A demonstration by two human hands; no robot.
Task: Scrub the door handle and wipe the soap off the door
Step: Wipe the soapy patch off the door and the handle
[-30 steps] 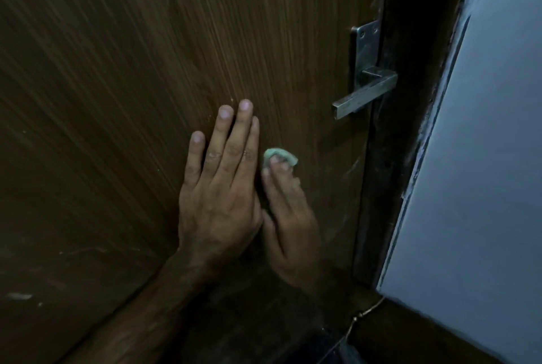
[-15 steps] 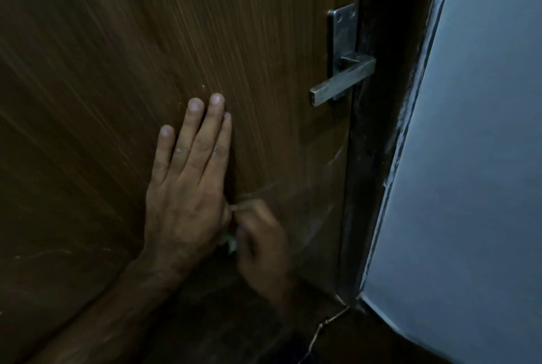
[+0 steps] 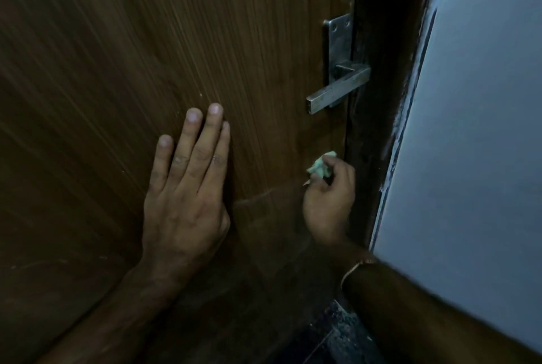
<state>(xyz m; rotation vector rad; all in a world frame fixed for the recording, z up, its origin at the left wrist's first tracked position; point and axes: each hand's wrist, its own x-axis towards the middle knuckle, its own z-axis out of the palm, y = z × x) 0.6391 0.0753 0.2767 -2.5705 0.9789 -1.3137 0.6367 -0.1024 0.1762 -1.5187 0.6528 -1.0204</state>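
The dark wooden door (image 3: 146,41) fills the left and centre of the frame, with a pale wall (image 3: 484,129) down the right side. The left hand (image 3: 184,196) lies flat on the door at lower centre, fingers straight. Upper right, by the door's edge, sits the metal lever handle (image 3: 337,91). Just below it, the right hand (image 3: 330,202) pinches a small crumpled green cloth (image 3: 321,165) against the wood.

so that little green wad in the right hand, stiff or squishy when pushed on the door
Probably squishy: the green wad looks crumpled and bunched in the right hand, which pinches it. Likely light, since fingertips alone hold it. It may slide easily on the smooth door.
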